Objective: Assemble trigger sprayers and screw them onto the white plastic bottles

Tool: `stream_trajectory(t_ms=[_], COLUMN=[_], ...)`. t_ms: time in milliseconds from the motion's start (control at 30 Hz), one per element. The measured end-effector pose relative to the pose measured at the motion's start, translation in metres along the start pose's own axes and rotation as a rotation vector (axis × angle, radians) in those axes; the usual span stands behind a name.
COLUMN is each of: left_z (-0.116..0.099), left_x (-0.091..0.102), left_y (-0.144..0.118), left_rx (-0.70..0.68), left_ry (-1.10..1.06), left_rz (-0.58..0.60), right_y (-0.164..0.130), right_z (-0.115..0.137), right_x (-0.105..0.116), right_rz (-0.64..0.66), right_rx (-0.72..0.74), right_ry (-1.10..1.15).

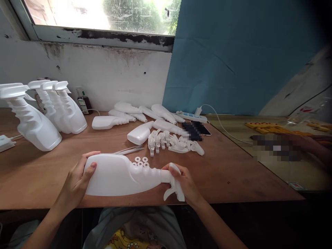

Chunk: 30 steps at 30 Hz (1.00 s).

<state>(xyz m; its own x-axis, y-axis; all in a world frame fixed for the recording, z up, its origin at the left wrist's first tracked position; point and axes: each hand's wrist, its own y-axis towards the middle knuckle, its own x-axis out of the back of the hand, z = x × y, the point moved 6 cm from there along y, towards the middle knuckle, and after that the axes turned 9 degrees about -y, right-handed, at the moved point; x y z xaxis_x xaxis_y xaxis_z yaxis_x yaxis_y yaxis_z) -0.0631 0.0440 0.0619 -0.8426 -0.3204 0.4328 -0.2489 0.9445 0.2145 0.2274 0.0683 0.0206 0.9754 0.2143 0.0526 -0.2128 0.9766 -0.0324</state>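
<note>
A brown wooden table (233,173) stands under a grimy window (103,14).

Bare forearms, no sleeves, grey garment, yellow cartoon print at lap

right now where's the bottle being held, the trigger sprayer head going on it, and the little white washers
white spray bottle (114,174), head view, on its flat side wall.
trigger sprayer head (175,186), head view, on its body by the bottle neck.
white washers (141,161), head view, on the middle of the small cluster.
</note>
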Motion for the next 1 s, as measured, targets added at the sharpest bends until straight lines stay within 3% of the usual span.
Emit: stream_trajectory(t_ms=[133,233,333,433,567,667,733,867,1000], left_z=[0.008,0.011,-0.003,-0.028,-0.041,-0.035,-0.030,-0.030,-0.030], left_x=[-0.005,-0.008,-0.007,-0.008,-0.035,-0.056,-0.068,-0.076,-0.075], left_y=[-0.002,-0.005,-0.012,-0.034,-0.080,-0.106,-0.115,-0.118,-0.100], left_rx=[0.063,-0.010,-0.326,-0.762,-1.158,-1.183,-1.168,-1.304,-1.246], left_ry=[-0.159,-0.258,-0.292,-0.114,0.052,0.000,-0.026,-0.081,0.082], left_rz=[-0.055,-0.089,-0.061,-0.057,-0.028,-0.145,-0.157,-0.060,-0.033], right_y=[-0.005,-0.011,-0.008,0.001,0.003,-0.010,-0.020,-0.030,-0.029], right_z=[0.015,0.027,0.018,0.001,0.005,0.029,0.040,0.038,0.034], right_x=[0.003,0.008,0.020,0.028,0.022,0.017,0.017,0.027,0.035], right_rz=[-0.055,-0.107,-0.262,-0.391,-0.345,-0.279,-0.304,-0.536,-0.673], right_rx=[0.162,0.343,0.305,0.130,0.038,0.190,0.275,0.243,0.284], right_ry=[0.226,0.275,0.427,0.666,0.718,0.599,0.504,0.367,0.248])
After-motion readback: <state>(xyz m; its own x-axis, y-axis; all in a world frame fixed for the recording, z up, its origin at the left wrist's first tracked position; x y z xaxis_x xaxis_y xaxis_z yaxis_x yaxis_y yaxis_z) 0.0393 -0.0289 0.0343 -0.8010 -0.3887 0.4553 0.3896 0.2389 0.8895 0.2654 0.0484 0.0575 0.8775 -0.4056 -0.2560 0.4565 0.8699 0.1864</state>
